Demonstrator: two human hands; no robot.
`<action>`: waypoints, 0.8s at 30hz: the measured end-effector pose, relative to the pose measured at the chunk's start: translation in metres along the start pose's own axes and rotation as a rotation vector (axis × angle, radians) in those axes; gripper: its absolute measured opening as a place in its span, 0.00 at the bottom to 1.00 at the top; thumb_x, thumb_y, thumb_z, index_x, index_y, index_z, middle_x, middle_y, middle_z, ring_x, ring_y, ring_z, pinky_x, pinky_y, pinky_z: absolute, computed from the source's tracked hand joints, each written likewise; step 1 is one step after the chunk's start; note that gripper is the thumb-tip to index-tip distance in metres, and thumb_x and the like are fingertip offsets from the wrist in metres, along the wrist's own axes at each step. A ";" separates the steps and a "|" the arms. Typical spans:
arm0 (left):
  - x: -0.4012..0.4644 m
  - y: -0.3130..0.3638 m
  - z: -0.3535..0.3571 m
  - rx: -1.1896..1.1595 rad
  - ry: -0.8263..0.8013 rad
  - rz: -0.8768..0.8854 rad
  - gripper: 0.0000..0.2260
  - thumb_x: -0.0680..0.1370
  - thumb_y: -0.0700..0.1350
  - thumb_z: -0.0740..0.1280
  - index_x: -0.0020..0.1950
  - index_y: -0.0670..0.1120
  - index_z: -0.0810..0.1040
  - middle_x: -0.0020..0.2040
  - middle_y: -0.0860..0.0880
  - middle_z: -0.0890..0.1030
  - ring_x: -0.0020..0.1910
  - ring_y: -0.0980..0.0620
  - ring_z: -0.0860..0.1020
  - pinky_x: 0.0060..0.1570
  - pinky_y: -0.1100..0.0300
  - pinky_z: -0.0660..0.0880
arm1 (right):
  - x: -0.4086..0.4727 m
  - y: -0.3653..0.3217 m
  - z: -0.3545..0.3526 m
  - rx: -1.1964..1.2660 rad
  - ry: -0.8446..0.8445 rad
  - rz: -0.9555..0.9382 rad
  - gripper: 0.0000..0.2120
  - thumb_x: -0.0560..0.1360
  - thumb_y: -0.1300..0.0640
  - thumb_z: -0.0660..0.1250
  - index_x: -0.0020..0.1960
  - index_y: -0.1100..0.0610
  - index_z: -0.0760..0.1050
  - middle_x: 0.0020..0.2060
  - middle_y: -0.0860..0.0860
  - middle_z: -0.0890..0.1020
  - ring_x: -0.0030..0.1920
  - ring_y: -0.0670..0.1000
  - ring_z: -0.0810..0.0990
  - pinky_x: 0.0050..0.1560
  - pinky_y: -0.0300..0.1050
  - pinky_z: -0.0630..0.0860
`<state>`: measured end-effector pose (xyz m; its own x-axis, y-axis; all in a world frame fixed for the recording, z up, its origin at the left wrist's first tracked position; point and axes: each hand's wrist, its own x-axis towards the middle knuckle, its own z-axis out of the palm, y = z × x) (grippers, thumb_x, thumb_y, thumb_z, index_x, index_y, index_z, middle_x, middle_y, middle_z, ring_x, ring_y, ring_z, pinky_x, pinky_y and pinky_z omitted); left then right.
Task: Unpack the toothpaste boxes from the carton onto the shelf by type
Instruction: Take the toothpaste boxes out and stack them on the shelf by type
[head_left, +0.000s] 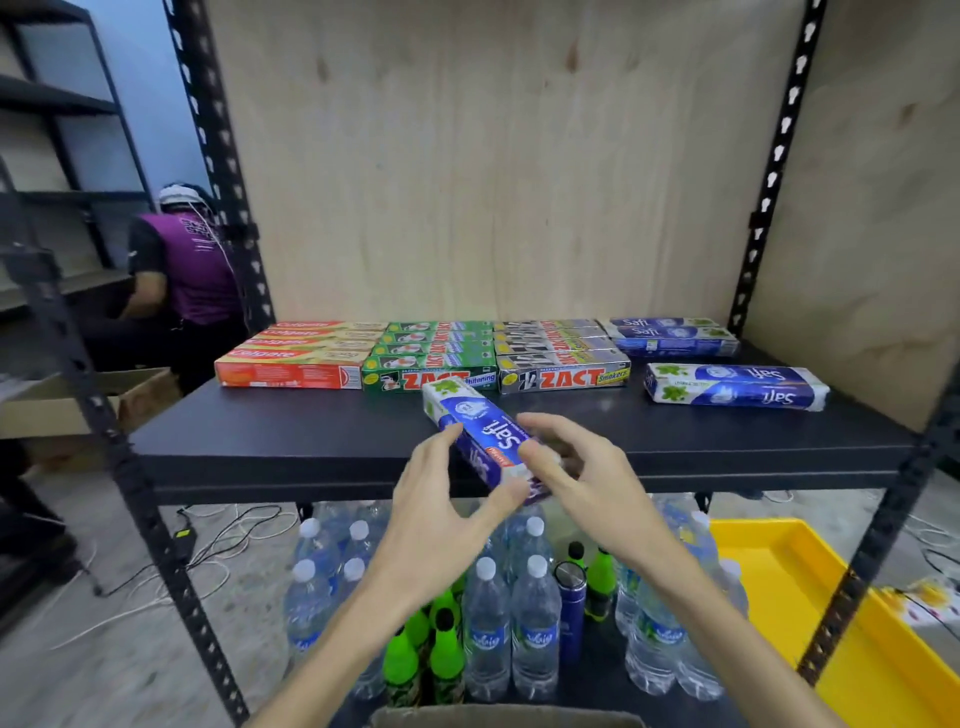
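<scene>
A blue and white Safi toothpaste pack (475, 423) is held at a slant above the front edge of the black shelf (311, 431). My left hand (441, 499) grips its near end from the left with thumb and fingers. My right hand (576, 467) pinches the same end from the right. On the shelf stand rows by type: red Colgate boxes (291, 358), green Zact boxes (431, 358), grey Zact Smokers boxes (561, 358), and blue Safi boxes (670, 335) at the back right. A wrapped Safi pack (735, 387) lies alone in front of them. The carton's rim (498, 716) shows at the bottom edge.
Water bottles (509, 623) and green bottles (415, 654) fill the lower shelf. A yellow tray (779, 587) sits at the lower right. Black uprights (769, 171) frame the shelf. A person in a purple vest (192, 265) crouches behind at left beside an open cardboard box (130, 395).
</scene>
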<state>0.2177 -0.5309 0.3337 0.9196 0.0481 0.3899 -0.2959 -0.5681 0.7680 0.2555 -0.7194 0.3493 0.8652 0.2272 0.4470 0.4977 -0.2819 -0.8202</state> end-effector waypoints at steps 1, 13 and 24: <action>-0.002 0.002 -0.002 -0.019 -0.033 0.003 0.46 0.62 0.81 0.62 0.76 0.62 0.61 0.71 0.65 0.69 0.72 0.61 0.67 0.72 0.48 0.67 | -0.002 -0.004 0.005 0.036 0.000 -0.003 0.21 0.76 0.42 0.67 0.66 0.49 0.77 0.54 0.43 0.85 0.53 0.43 0.83 0.50 0.37 0.79; 0.039 -0.012 -0.069 0.215 -0.276 0.092 0.34 0.68 0.65 0.75 0.73 0.62 0.70 0.62 0.65 0.76 0.64 0.64 0.71 0.67 0.56 0.69 | 0.045 0.019 -0.006 -0.344 -0.018 -0.141 0.23 0.79 0.51 0.70 0.73 0.49 0.71 0.63 0.46 0.76 0.62 0.44 0.74 0.61 0.43 0.73; 0.102 -0.046 -0.095 0.127 -0.331 0.073 0.28 0.69 0.61 0.77 0.67 0.63 0.74 0.61 0.60 0.82 0.62 0.60 0.79 0.66 0.48 0.74 | 0.081 0.040 -0.039 -0.476 -0.079 -0.082 0.32 0.73 0.43 0.74 0.74 0.50 0.70 0.65 0.48 0.78 0.66 0.47 0.75 0.66 0.44 0.72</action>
<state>0.3003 -0.4219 0.3863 0.9374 -0.2530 0.2394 -0.3482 -0.6585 0.6671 0.3477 -0.7492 0.3666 0.8239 0.3311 0.4599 0.5524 -0.6507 -0.5211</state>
